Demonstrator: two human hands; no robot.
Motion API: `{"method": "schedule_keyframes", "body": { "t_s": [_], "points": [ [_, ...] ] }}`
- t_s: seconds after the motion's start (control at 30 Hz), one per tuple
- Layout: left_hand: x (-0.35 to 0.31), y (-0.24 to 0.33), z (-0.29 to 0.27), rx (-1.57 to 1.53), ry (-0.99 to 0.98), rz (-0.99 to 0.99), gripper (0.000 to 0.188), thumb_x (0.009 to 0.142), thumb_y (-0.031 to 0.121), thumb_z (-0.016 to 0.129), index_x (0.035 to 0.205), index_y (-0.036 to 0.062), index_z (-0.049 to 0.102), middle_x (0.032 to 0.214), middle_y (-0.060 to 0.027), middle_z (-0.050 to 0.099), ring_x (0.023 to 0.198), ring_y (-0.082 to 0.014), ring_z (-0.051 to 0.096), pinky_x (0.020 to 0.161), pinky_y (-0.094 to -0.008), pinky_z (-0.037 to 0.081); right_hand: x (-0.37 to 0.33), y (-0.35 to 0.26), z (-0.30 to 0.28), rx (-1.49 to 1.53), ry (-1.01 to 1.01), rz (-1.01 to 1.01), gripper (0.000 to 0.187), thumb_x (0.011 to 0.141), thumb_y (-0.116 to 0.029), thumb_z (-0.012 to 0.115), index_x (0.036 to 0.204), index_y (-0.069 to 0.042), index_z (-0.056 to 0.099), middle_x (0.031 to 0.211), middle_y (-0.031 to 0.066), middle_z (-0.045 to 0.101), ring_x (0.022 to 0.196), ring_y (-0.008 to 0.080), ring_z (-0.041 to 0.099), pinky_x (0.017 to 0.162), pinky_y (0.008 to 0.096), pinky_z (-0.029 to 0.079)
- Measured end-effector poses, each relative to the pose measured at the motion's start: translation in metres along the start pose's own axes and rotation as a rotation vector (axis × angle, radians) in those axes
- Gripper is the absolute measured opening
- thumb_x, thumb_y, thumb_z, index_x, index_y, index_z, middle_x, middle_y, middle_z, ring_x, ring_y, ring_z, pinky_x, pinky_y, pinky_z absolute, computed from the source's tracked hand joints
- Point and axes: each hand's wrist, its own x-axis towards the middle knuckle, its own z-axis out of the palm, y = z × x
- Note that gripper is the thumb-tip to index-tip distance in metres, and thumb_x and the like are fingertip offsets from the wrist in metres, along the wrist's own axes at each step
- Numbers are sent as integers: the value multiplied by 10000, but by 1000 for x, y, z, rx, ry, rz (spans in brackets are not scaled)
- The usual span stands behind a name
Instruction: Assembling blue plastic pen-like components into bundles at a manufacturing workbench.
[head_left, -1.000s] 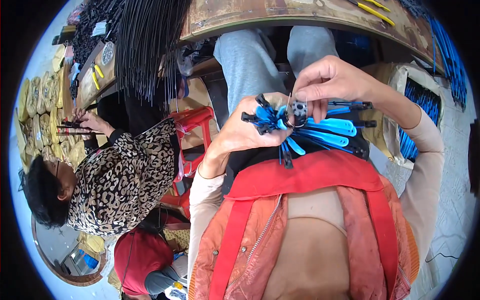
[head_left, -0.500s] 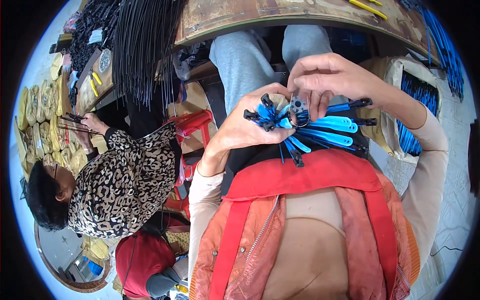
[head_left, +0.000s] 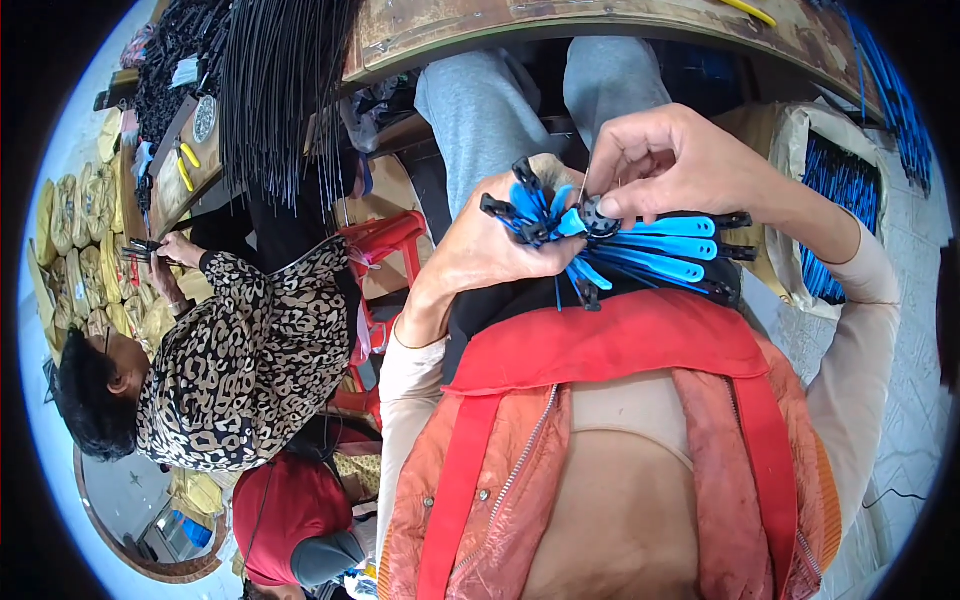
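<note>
One black hub (head_left: pixel 598 215), both hands' fingers (head_left: pixel 620 205) pinching; several blue ribs (head_left: pixel 660 250).

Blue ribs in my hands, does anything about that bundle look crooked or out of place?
Mostly tidy. The blue ribs lie fanned to the right from the black hub, but a few short ends splay unevenly over the left hand. The right hand pinches the hub. No damage shows.

One head-worn fisheye view looks steeply down, close over the person's chest and lap
</note>
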Motion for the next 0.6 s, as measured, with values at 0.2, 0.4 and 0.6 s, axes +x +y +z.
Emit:
{"method": "schedule_keyframes", "body": {
  "t_s": [0.2,0.4,0.6],
  "points": [
    [-2,-4,5,-27,34,-20,276,679,53,753,895,37,581,769,-8,591,707,-78,546,620,-264,477,0,7,0,20,12,-39,172,822,-116,762,939,-11,694,817,22,683,739,58,635,612,198,500],
    [11,-9,-5,-83,85,-38,303,672,63,766,920,37,595,780,-4,599,706,-69,550,627,-254,483,14,5,-13,10,17,-48,152,821,-95,760,929,-9,696,834,27,687,760,59,635,656,197,499],
    [22,-24,-17,-8,91,7,249,677,80,785,858,42,619,711,16,594,662,-58,532,583,-241,446,40,3,-27,-55,-70,-234,142,807,-63,762,911,6,694,891,51,688,836,86,637,740,242,502]
  ]
}}
